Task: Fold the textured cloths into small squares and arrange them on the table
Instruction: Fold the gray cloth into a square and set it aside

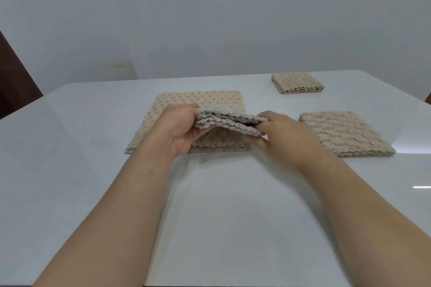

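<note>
A beige textured cloth (231, 121), folded into several layers, is lifted a little above the white table (221, 205). My left hand (177, 128) pinches its left end and my right hand (282, 133) grips its right end. Under it lies a larger stack of flat beige cloths (203, 100), partly hidden by my hands. A folded cloth (345, 134) rests to the right of my right hand. A smaller folded square (297, 82) sits at the far right of the table.
A pale wall stands right behind the table's far edge. Something dark brown (14, 81) shows at the left edge beyond the table. Bare tabletop spreads between my forearms and to the left.
</note>
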A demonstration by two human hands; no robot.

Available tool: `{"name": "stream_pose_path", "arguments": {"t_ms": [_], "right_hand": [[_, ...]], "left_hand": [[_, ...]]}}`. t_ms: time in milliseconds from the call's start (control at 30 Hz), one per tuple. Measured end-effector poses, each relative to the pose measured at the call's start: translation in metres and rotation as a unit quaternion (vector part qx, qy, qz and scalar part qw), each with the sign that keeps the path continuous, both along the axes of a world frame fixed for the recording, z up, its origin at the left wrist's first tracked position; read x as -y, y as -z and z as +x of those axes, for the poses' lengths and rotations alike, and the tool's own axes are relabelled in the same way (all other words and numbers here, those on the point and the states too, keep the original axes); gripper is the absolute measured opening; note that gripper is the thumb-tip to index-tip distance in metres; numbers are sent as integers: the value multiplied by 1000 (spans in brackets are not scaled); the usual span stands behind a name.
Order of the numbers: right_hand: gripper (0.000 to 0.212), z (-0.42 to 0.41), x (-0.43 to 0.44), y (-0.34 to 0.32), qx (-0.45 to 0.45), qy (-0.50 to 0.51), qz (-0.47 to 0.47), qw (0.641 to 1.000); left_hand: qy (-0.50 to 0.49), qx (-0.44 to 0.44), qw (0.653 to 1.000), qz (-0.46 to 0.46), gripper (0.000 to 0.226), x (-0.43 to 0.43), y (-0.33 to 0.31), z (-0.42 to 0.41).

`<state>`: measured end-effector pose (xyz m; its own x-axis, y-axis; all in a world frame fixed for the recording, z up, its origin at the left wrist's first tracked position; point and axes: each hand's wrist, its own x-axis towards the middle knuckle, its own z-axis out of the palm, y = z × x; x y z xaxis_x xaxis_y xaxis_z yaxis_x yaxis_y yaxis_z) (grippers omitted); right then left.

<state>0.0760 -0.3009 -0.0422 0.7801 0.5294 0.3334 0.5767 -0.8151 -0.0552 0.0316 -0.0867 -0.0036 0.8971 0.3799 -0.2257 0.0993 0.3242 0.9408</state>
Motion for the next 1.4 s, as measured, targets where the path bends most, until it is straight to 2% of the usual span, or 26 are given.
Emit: {"name": "stream_pose_path", "arguments": {"t_ms": [67,167,367,467,567,633,700,767,833,900,933,1000,1067,1133,1233,1333,1400], "right_hand": [[33,4,1,1,11,-29,4,1000],[26,5,0,2,33,-61,24,997],[22,5,-1,3,38,-76,31,996],[14,5,1,7,35,-121,105,986],[29,0,1,4,-43,-154,225,961],[28,-7,1,-1,-105,-152,327,927],[22,-9,0,-6,-168,-130,429,878],[35,-5,-1,-10,-226,-91,541,805],[51,0,-2,-14,-306,-22,629,715],[56,2,0,-18,-392,41,655,645],[59,3,1,-17,-431,61,649,624],[73,4,1,-14,-498,71,624,599],[77,2,0,-13,-543,41,609,577],[70,1,-2,-12,-538,25,601,591],[63,6,-3,-8,-441,86,565,692],[71,7,-4,-2,-324,97,495,801],[71,6,-5,0,-246,107,454,850]], "left_hand": [[10,1,1000,-24,38,-2,0,0],[33,-9,997,-65,22,-6,-3,-3],[32,-21,995,-95,26,-6,-3,-4],[37,-15,995,-90,27,-2,-3,-5],[33,2,995,-90,27,-2,-2,-4],[20,19,996,-86,29,-3,-1,-2],[5,40,997,-66,36,-3,0,-1],[2,66,998,-22,42,0,0,-2],[6,100,995,11,48,8,-2,-6],[28,140,989,39,54,18,-3,-10],[44,159,984,64,57,23,-1,-11],[86,191,969,130,60,30,5,-12],[126,215,949,194,62,35,11,-12],[142,227,934,237,64,38,15,-13],[135,224,931,255,65,39,16,-12],[124,215,924,291,66,36,18,-10],[121,205,923,303,67,35,19,-10]]}}
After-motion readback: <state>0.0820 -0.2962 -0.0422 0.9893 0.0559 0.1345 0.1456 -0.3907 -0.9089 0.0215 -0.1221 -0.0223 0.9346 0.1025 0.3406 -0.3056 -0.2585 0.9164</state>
